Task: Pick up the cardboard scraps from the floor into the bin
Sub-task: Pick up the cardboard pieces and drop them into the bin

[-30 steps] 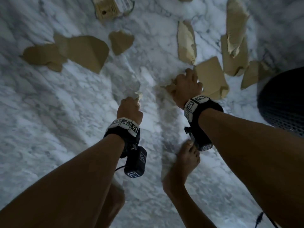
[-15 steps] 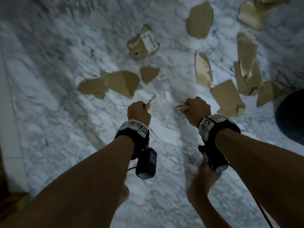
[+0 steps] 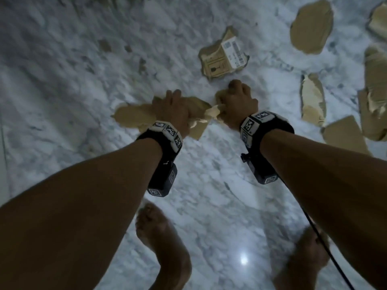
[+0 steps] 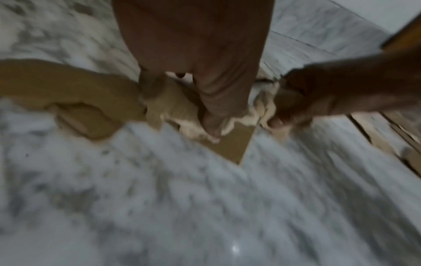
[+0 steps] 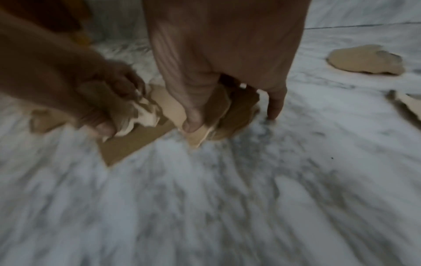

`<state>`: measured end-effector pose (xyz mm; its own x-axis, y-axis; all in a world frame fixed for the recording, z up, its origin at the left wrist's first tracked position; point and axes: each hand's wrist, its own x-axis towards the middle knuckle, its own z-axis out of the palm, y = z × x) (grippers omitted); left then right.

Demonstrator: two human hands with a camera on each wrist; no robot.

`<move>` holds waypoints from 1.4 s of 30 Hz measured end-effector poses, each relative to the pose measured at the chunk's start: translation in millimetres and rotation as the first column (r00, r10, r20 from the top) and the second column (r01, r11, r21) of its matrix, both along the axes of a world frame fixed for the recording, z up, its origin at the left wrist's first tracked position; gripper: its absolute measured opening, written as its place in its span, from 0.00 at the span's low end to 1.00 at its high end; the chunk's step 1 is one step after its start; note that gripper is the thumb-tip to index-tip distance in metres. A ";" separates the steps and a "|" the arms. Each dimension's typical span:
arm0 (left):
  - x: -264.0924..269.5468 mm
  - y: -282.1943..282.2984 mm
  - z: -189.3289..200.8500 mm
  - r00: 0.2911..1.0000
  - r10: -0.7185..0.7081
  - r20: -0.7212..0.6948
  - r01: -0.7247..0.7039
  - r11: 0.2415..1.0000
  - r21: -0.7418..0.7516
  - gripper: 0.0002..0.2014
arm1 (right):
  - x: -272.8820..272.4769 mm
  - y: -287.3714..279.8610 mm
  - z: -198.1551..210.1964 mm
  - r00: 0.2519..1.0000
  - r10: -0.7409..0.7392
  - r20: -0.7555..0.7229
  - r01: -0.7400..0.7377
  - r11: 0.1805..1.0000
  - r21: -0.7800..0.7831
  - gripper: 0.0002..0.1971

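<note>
Currently, reading left to right, I have the left hand down on a wide flat cardboard scrap that lies on the marble floor; its thumb and fingers are curled round a torn, pale-edged scrap and pinch it against the flat piece below. Just beside it, I have the right hand low over the floor, thumb and fingers clamped on a small brown scrap, with one fingertip touching the marble. The two hands nearly touch, and their torn scraps meet between them. Beyond the right hand lies a printed scrap with a white label, near but apart from the knuckles. Farther right, a rounded scrap sits at the top, a narrow torn strip below it, and an angular piece beside my right forearm, which covers its lower corner. More stacked scraps run along the right edge. Both wrist views are motion-blurred, so fine edges are unclear. Two bare feet stand on the floor beneath the forearms, and a black cable trails from the right wrist unit. No bin is in view.
</note>
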<state>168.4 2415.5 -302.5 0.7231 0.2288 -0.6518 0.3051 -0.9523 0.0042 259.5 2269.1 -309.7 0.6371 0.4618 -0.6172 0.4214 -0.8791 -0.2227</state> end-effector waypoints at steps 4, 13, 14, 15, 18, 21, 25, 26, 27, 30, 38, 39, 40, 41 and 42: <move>-22.1 -18.5 2.9 0.996 0.086 0.038 -0.085 0.996 -0.029 0.20 | -11.1 4.2 -4.4 0.999 -0.018 0.037 0.020 0.998 -0.053 0.26; -59.5 -22.0 22.1 0.966 0.260 0.002 -0.251 0.933 -0.257 0.11 | -39.5 -12.6 18.6 0.962 -0.245 -0.120 0.230 0.965 -0.125 0.23; -61.4 -18.8 26.4 0.944 0.328 0.024 -0.310 0.912 -0.269 0.09 | -42.4 -12.5 23.7 0.962 -0.238 -0.134 0.224 0.968 -0.113 0.23; -62.6 -14.1 28.7 0.916 0.399 0.052 -0.371 0.888 -0.272 0.07 | -44.4 -11.6 28.6 0.961 -0.234 -0.148 0.224 0.971 -0.079 0.25; -63.8 9.3 32.0 0.800 0.595 0.078 -0.569 0.794 -0.214 0.09 | -50.1 -4.5 39.8 0.965 -0.150 -0.216 0.159 0.987 0.029 0.27; -60.3 37.8 27.6 0.665 0.743 0.078 -0.727 0.668 -0.158 0.18 | -62.1 0.0 40.3 0.950 0.124 -0.288 -0.115 0.992 0.048 0.24; -47.2 51.3 17.3 0.559 0.827 0.053 -0.799 0.555 -0.231 0.30 | -87.0 -13.3 18.9 0.912 0.373 -0.170 -0.383 0.923 -0.026 0.26; -44.4 48.8 13.6 0.534 0.846 0.012 -0.818 0.520 -0.247 0.33 | -92.1 -18.8 13.1 0.907 0.403 -0.121 -0.411 0.911 -0.043 0.28; -42.4 44.9 7.1 0.537 0.844 -0.012 -0.822 0.520 -0.233 0.35 | -95.6 -23.6 8.5 0.900 0.429 -0.080 -0.433 0.900 -0.053 0.30; -43.3 29.1 -5.8 0.628 0.778 0.020 -0.770 0.625 -0.126 0.26 | -99.3 -32.0 0.9 0.881 0.473 0.001 -0.471 0.879 -0.066 0.31; -63.5 -18.5 3.8 0.710 0.704 -0.023 -0.691 0.690 -0.214 0.18 | -90.1 -42.5 18.3 0.937 0.337 -0.094 -0.349 0.922 -0.167 0.18; -69.9 -29.0 10.5 0.719 0.695 -0.027 -0.681 0.695 -0.232 0.17 | -90.6 -48.7 25.9 0.949 0.287 -0.127 -0.305 0.939 -0.161 0.17; -75.7 -40.2 19.7 0.727 0.686 -0.028 -0.672 0.702 -0.234 0.15 | -90.4 -56.1 34.1 0.958 0.244 -0.153 -0.266 0.952 -0.152 0.17; -80.2 -52.1 30.7 0.728 0.685 -0.028 -0.669 0.702 -0.243 0.14 | -89.5 -64.9 43.8 0.963 0.211 -0.170 -0.237 0.960 -0.147 0.17; -82.9 -65.5 44.3 0.732 0.680 -0.040 -0.666 0.703 -0.248 0.13 | -87.5 -75.7 55.3 0.966 0.183 -0.182 -0.210 0.967 -0.145 0.16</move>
<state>85.6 2350.0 -258.2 0.4688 0.5165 -0.7166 0.8573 -0.4616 0.2281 172.0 2193.4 -254.4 0.4257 0.4530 -0.7833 0.5587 -0.8126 -0.1662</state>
